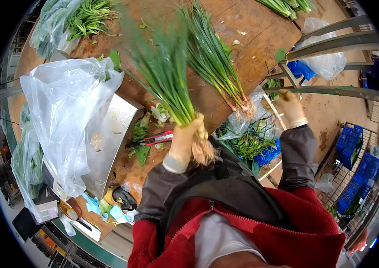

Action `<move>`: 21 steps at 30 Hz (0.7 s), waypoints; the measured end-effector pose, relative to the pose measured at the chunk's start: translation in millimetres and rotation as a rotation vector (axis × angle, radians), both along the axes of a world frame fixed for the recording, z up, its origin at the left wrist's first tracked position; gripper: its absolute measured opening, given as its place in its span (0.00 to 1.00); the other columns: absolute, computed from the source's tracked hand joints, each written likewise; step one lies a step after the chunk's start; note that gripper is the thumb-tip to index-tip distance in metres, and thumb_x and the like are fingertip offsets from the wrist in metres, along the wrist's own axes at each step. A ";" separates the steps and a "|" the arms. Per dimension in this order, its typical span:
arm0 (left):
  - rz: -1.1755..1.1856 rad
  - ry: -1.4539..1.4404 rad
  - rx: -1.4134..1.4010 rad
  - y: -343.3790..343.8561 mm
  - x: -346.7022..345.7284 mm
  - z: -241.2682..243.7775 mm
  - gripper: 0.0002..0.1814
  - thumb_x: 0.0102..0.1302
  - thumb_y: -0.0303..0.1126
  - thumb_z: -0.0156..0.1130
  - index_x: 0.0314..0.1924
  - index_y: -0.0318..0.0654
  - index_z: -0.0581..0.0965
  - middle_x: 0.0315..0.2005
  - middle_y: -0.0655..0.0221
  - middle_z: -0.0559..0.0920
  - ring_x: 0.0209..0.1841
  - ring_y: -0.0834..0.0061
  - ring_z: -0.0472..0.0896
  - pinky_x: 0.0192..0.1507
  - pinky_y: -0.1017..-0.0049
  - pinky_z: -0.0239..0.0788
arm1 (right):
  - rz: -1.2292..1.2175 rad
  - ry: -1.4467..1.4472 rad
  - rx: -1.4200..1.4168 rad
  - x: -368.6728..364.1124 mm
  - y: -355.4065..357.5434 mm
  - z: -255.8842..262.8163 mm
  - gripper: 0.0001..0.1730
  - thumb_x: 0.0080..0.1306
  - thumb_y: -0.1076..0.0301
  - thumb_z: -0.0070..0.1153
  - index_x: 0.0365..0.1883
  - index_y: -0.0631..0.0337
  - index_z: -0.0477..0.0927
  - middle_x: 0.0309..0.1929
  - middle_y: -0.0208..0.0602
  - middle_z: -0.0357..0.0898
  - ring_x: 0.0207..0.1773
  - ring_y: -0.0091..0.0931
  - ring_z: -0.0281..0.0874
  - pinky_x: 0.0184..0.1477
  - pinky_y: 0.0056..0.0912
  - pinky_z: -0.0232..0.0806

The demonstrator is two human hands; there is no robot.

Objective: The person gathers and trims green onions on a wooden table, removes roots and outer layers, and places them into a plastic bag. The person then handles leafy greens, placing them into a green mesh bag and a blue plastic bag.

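Observation:
My gloved left hand [186,138] is closed around the lower stems of a bunch of green garlic [172,90]. Its pale roots hang out below my fist, and its leaf tips are blurred. Beside it on the wooden table lies a second bunch of green garlic [214,60], with pinkish bulbs and roots at the table's edge. My right hand [289,106], also gloved, is out to the right over a bin of green trimmings [256,139]. Its fingers are curled near a metal rail, and whether they hold anything is unclear. A red and black utility knife [154,138] lies just left of my left hand.
A clear plastic bag [65,110] drapes over a metal weighing scale [112,134] on the left. Leafy greens with roots [90,20] lie at the far left. Metal rails [337,90] border the right side. Blue crates [357,181] stand on a wire rack beyond.

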State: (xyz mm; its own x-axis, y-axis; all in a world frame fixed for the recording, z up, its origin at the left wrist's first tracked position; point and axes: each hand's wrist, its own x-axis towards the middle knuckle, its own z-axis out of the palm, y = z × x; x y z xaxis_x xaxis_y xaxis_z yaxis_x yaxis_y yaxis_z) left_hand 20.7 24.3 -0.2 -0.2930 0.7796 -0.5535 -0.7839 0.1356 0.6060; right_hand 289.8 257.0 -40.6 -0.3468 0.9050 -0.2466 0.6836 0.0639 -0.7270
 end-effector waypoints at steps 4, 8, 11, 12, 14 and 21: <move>0.150 -0.169 0.033 20.6 -3.9 -13.5 0.11 0.64 0.25 0.53 0.46 0.31 0.72 0.23 0.71 0.74 0.24 0.77 0.74 0.30 0.75 0.71 | 0.148 0.003 0.213 -85.1 -52.7 -5.2 0.20 0.60 0.62 0.59 0.48 0.64 0.76 0.45 0.43 0.79 0.49 0.33 0.76 0.49 0.32 0.67; 0.151 -0.227 0.031 18.7 -0.9 -28.3 0.14 0.64 0.24 0.51 0.49 0.30 0.70 0.39 0.61 0.78 0.42 0.67 0.78 0.46 0.65 0.74 | -0.135 0.249 -0.122 -111.7 -60.3 0.6 0.12 0.63 0.65 0.55 0.42 0.63 0.78 0.39 0.43 0.79 0.41 0.36 0.78 0.43 0.32 0.69; 0.137 -0.375 0.175 21.8 18.7 -26.7 0.23 0.63 0.24 0.53 0.58 0.30 0.65 0.59 0.53 0.70 0.65 0.59 0.64 0.64 0.55 0.60 | 0.158 0.148 0.230 -124.7 -99.6 32.1 0.09 0.64 0.66 0.52 0.40 0.58 0.79 0.34 0.41 0.79 0.35 0.34 0.79 0.37 0.33 0.71; 0.102 -0.390 0.197 25.6 21.1 -29.6 0.24 0.63 0.24 0.53 0.60 0.30 0.64 0.59 0.54 0.69 0.65 0.59 0.64 0.64 0.56 0.60 | 0.388 -0.031 0.300 -125.8 -111.1 35.6 0.09 0.65 0.65 0.52 0.40 0.57 0.79 0.32 0.40 0.79 0.35 0.33 0.80 0.35 0.33 0.71; 0.104 -0.415 0.187 31.5 24.4 -29.7 0.23 0.64 0.26 0.54 0.59 0.32 0.65 0.53 0.56 0.75 0.59 0.62 0.70 0.61 0.58 0.64 | 0.487 -0.082 0.297 -123.5 -120.3 35.2 0.10 0.64 0.64 0.53 0.40 0.57 0.79 0.30 0.41 0.78 0.37 0.34 0.79 0.37 0.35 0.70; 0.181 -0.378 0.107 20.1 18.5 -43.2 0.16 0.64 0.25 0.56 0.52 0.33 0.71 0.36 0.65 0.80 0.45 0.69 0.79 0.53 0.63 0.72 | 0.261 -0.305 0.373 -126.8 -80.7 -15.7 0.29 0.50 0.58 0.65 0.48 0.62 0.71 0.38 0.45 0.77 0.42 0.41 0.76 0.46 0.40 0.68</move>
